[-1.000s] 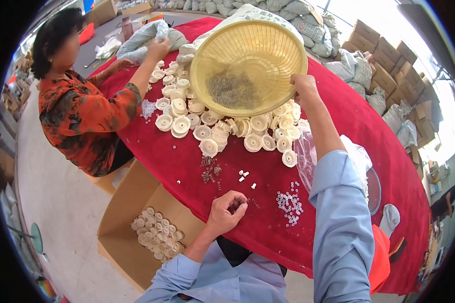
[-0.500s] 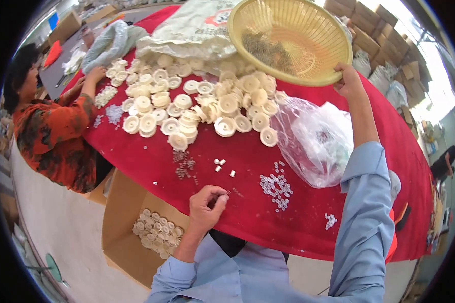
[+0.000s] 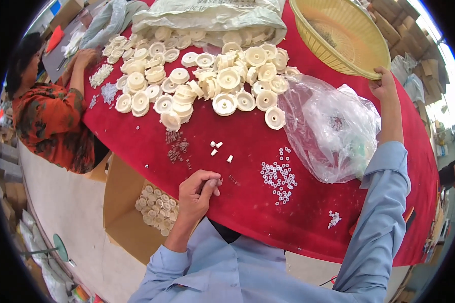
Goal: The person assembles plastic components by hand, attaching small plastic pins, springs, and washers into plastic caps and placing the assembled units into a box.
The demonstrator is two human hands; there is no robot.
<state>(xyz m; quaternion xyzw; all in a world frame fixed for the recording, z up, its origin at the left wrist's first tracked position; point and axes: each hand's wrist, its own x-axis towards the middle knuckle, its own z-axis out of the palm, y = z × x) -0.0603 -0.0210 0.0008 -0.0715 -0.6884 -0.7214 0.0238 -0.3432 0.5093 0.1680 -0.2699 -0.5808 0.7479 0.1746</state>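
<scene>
At the cloth's (image 3: 247,214) far right, right hand (image 3: 384,86) pinches tilted basin (image 3: 358,46) by rim; left hand (image 3: 196,194) fingers pressed together, can't tell on what; discs (image 3: 155,209) in box (image 3: 117,204) look done, heaped wheels (image 3: 228,79) pending.

I could pass between the left hand (image 3: 199,192) and the rings (image 3: 278,177) along the table's (image 3: 253,217) near edge; wheels (image 3: 228,83) and plastic bag (image 3: 333,131) block me toward the far edge.
</scene>
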